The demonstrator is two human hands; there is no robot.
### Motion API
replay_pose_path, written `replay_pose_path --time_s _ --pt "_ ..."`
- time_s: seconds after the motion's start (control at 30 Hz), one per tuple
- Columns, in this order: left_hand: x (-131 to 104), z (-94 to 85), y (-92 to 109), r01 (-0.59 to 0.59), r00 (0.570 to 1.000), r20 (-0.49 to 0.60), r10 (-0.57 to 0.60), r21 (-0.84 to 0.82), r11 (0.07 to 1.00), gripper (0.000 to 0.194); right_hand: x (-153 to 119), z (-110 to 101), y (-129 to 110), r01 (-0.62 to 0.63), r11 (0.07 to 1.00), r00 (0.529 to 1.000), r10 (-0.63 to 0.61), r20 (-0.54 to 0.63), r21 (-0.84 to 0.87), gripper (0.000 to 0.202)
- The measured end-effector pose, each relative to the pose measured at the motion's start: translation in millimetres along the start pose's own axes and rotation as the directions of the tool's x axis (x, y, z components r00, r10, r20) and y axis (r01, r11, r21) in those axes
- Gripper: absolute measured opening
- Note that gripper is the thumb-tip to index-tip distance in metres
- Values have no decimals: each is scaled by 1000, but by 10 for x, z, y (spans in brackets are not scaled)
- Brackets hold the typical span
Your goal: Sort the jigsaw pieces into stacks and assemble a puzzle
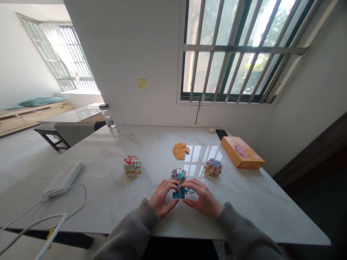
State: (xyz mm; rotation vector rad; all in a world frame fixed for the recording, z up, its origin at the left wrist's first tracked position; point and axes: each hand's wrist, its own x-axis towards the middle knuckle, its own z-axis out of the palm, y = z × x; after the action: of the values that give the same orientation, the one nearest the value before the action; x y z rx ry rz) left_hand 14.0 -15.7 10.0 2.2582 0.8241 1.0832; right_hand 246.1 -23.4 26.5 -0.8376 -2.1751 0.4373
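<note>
A dark blue jigsaw puzzle piece (179, 193) is pinched at its edges between both hands, close to the table's near side. My left hand (163, 198) grips its left side with thumb and fingers curved round, and my right hand (202, 198) grips the right side the same way. A lighter blue puzzle piece (189, 190) shows partly beside the right fingers; whether it is held or lies on the table I cannot tell. Just beyond the fingertips sits a small pile of mixed puzzle pieces (179, 174). Taller stacks of puzzle pieces stand to the left (132, 167) and right (213, 167).
Orange puzzle pieces (180, 151) lie in a flat heap farther back. An orange box (241, 153) and a dark phone (221, 134) are at the back right. A power strip (64, 177) with white cables (85, 202) lies left, and a clear bottle (107, 116) stands at the far left corner.
</note>
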Motion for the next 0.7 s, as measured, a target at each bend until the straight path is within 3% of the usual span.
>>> replay_pose_path --time_s 0.23,0.37,0.47,0.57,0.7 --pt "1 -23 78 -5 997 -78 8 47 999 30 -5 -7 -26 -48 998 999 48 13 28 40" --pt "-33 -210 91 2 976 -215 39 189 982 35 -30 -36 2 -111 994 993 112 -29 20 32" --pt "-37 -550 40 19 961 -266 70 319 948 33 -44 -34 33 -122 992 991 122 -49 20 30" --pt "-3 -1023 -102 50 934 -342 106 419 907 28 -50 -23 55 -128 992 991 128 -29 15 30" --pt "51 -1593 -422 207 911 -412 -3 451 868 24 -41 -20 57 -157 988 988 157 -15 5 29"
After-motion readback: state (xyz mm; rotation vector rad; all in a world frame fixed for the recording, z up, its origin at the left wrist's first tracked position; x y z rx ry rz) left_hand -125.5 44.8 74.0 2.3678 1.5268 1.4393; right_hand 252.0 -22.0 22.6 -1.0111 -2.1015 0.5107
